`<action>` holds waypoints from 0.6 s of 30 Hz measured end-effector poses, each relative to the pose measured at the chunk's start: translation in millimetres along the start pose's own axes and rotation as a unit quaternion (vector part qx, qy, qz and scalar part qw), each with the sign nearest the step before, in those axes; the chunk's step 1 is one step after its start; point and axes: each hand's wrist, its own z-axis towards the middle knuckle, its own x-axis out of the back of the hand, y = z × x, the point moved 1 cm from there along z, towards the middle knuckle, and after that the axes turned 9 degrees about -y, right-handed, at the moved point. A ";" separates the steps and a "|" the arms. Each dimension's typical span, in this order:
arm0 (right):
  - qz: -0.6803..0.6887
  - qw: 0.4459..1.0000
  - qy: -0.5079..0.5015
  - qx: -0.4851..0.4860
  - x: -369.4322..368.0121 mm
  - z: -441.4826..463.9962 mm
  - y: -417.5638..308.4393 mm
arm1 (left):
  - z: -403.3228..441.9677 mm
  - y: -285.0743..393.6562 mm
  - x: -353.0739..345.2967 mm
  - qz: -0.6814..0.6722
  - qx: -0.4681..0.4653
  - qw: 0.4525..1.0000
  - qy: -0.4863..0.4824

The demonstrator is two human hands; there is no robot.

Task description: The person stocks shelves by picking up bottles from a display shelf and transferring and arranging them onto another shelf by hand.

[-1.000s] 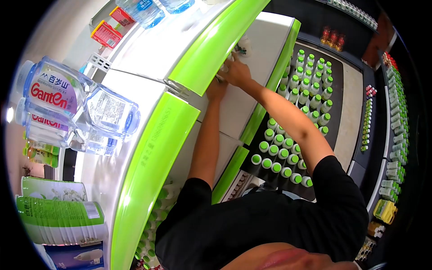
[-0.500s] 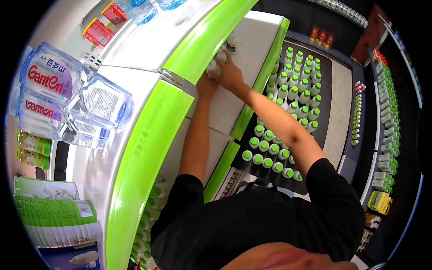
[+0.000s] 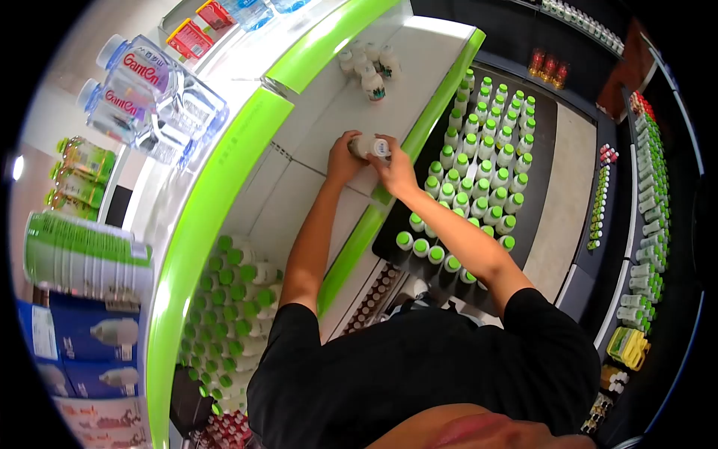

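Note:
A small white-capped bottle (image 3: 365, 145) is tilted over a white shelf (image 3: 314, 138), its cap facing right. My left hand (image 3: 344, 159) wraps round the base end of this bottle. At the cap end, the fingers of my right hand (image 3: 398, 172) are closed on it. Farther along the shelf stands a cluster of several similar white bottles (image 3: 374, 88), some with a dark printed pattern on the label.
Rows of green-capped white bottles (image 3: 469, 166) stand on a black surface to my right. More green-capped bottles (image 3: 232, 299) crowd the shelf at lower left. Green edge strips (image 3: 217, 202) border the shelves. Large water bottles (image 3: 153, 90) stand at upper left.
Both hands have come back towards me from the far bottle cluster, bringing one bottle with them. The cluster is now uncovered, and the head view has shifted.

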 end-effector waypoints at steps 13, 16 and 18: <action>0.209 0.946 0.130 -0.211 249.5 -389.9 -69.7 | -249.4 265.8 -185.4 -0.178 -0.061 0.943 -0.274; 0.231 0.907 0.216 -0.277 298.2 -475.6 -91.9 | -293.3 317.7 -256.2 -0.238 -0.163 0.905 -0.311; 0.218 0.889 0.271 -0.299 326.4 -511.5 -111.6 | -317.4 348.9 -290.2 -0.283 -0.076 0.849 -0.440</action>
